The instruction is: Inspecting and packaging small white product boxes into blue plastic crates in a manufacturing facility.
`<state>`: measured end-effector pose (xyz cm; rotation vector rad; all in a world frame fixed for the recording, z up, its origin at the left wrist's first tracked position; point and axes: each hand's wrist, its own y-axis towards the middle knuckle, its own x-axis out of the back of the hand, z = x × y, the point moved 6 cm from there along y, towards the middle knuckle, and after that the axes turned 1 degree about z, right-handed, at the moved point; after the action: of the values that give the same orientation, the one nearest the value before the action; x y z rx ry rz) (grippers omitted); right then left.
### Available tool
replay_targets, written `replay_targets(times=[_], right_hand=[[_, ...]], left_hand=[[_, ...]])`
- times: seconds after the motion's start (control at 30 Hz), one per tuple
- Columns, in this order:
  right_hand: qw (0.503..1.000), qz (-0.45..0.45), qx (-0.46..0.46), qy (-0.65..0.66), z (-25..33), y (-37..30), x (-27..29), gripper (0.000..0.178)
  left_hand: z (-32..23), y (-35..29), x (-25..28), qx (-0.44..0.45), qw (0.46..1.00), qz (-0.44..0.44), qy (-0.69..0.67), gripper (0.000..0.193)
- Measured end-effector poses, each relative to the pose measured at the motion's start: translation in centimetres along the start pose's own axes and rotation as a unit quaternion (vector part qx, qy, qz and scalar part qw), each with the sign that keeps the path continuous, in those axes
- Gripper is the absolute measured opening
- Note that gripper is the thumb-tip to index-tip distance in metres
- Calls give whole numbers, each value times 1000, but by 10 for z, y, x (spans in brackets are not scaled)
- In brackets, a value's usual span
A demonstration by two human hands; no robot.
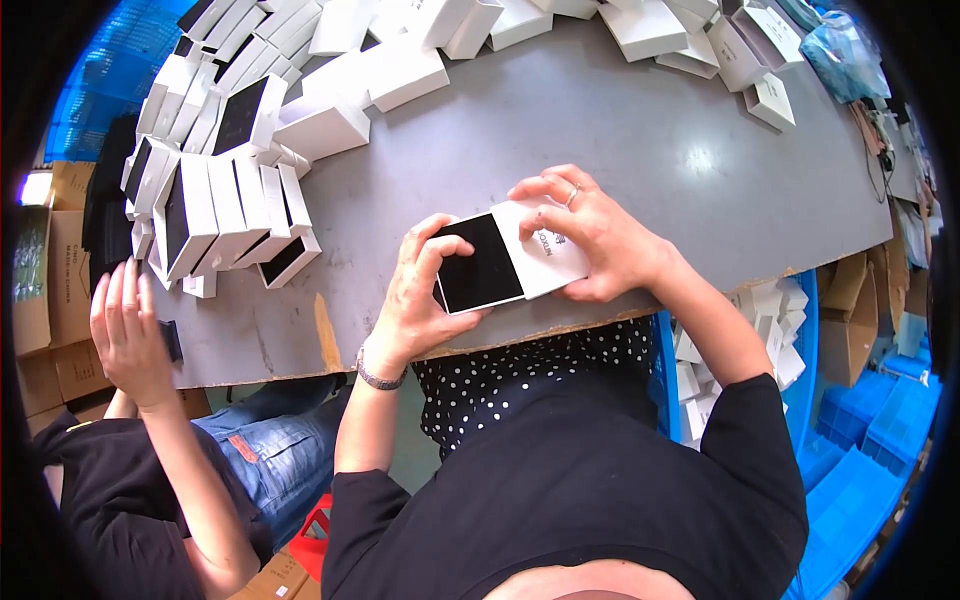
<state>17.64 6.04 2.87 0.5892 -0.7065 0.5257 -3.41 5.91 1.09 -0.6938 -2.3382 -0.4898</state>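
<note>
Grey table: front edge chipped. White boxes crowd its far side and left end. A co-worker is at left, fingers close together beside the stacks. Left hand: fingers bent, pinching the black-faced piece against the thumb at its near edge. Right hand: fingers slightly spread and curled, gripping the white piece. Both pieces meet edge to edge at the table's front; whether they rest on it cannot be told. Bracelet on left wrist; ring on right hand.
</note>
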Motion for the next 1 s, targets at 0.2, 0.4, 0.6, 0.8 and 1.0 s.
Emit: replay_targets(times=[0.2, 0.4, 0.6, 0.8, 1.0], right_hand=[[993, -68, -84, -52, 21, -2, -20, 63], [992, -7, -111, -57, 27, -4, -10, 58], [900, 71, -293, -314, 7, -54, 85, 66], [899, -259, -190, -299, -107, 168, 82, 80], [894, -397, -179, -103, -95, 152, 89, 49]], left_hand=[[6, 9, -38, 44, 958, -83, -271, 120], [-30, 2, -19, -35, 978, -122, -165, 108], [-10, -56, 187, 105, 796, -492, 336, 78], [17, -16, 217, 146, 817, -439, 345, 66], [-21, -57, 150, -22, 852, -435, 291, 64]])
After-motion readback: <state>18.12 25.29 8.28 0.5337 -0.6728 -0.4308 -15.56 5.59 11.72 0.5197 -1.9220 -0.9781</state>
